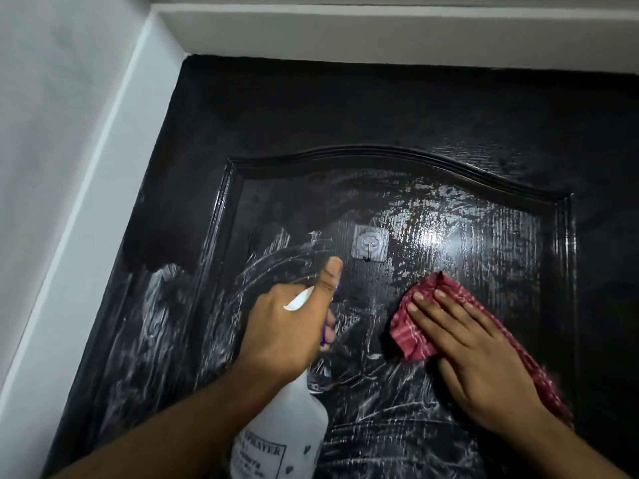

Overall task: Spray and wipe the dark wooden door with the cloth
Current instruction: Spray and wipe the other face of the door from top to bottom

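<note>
The left grip (287, 326) is curled round the neck of the spray bottle (290, 430), thumb stuck up, fingers on the purple trigger. The white bottle body hangs below the wrist. The right grip (473, 347) lies flat with fingers straight and slightly spread, pressing the red striped cloth (415, 337) on the door (380, 108), low right in the raised panel. Wet streaks cover the panel. A clear stick-on hook (370, 245) sits above, between the grips. White wall (52, 133) on the left.

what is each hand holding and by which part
The left hand grips the spray bottle at its neck and trigger. The right hand grips nothing; its straight fingers press the red cloth against the door.
</note>
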